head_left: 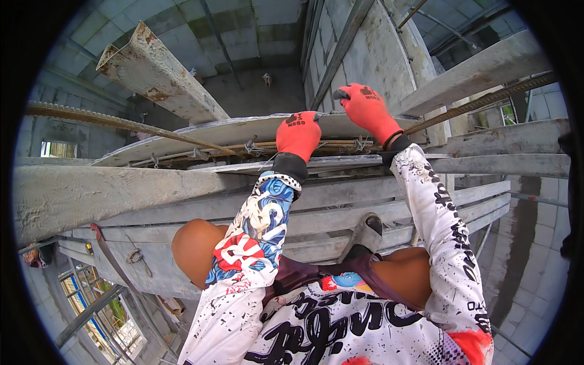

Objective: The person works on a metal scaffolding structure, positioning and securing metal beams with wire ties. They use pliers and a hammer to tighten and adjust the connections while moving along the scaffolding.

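Shoe [363, 238]: mine, on grey planks [322, 222].
Left hand [298, 135]: gloved red, fingers curled over the bars [334, 145]; I cannot tell what they grip.
Bars: between two boards, below my hands.
Right hand [367, 112]: by the far board [207, 135]; whether its fingers clamp anything, I cannot tell.
Channel [164, 82]: rusty, beyond, leftward.

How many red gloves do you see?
2: one red glove is on the left hand, near the picture's middle; the other is on the right hand, a bit higher up. I see no more.
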A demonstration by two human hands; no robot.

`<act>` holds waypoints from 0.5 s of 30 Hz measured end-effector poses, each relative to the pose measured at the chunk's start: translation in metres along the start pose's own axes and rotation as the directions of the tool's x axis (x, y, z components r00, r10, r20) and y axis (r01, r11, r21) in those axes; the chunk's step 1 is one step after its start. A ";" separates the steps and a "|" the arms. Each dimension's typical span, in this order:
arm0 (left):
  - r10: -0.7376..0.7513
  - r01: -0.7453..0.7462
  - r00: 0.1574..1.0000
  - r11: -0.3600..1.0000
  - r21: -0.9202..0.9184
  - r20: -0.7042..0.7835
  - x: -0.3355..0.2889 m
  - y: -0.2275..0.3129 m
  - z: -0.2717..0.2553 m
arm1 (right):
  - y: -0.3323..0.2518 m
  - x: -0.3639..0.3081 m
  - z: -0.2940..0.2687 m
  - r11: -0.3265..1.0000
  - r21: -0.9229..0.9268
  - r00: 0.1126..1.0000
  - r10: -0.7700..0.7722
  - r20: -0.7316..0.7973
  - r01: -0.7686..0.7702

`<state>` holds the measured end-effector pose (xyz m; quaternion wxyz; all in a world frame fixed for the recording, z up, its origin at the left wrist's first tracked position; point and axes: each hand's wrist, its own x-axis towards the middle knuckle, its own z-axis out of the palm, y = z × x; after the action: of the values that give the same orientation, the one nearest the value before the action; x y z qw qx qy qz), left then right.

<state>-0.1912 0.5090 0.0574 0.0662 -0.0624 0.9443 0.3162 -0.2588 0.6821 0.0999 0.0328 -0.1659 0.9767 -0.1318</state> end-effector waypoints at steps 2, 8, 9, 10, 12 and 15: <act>0.057 -0.055 0.998 0.997 0.058 -0.038 0.001 -0.002 0.002 | 0.008 -0.001 0.006 0.994 -0.033 0.991 -0.104 0.080 0.107; 0.141 -0.120 0.978 0.983 0.138 -0.153 -0.003 -0.009 0.010 | 0.008 -0.004 0.015 0.973 0.046 0.971 -0.230 0.069 0.227; 0.144 -0.122 0.979 0.981 0.151 -0.143 -0.003 -0.006 0.010 | 0.013 -0.004 0.015 0.973 0.081 0.972 -0.222 0.076 0.216; 0.147 -0.125 0.980 0.978 0.164 -0.132 -0.003 -0.002 0.009 | 0.019 -0.005 0.016 0.976 0.048 0.971 -0.218 0.101 0.214; 0.069 -0.050 0.994 0.979 0.200 -0.089 0.000 -0.004 0.007 | 0.013 -0.006 0.011 0.973 -0.006 0.962 -0.226 0.154 0.230; -0.006 0.013 0.998 0.992 0.123 -0.055 0.003 -0.004 0.001 | 0.010 -0.008 0.006 0.960 -0.043 0.929 -0.255 0.267 0.276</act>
<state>-0.1934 0.5059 0.0535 0.0458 -0.0711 0.9633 0.2549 -0.2536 0.6926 0.0912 0.1353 -0.3134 0.9371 -0.0734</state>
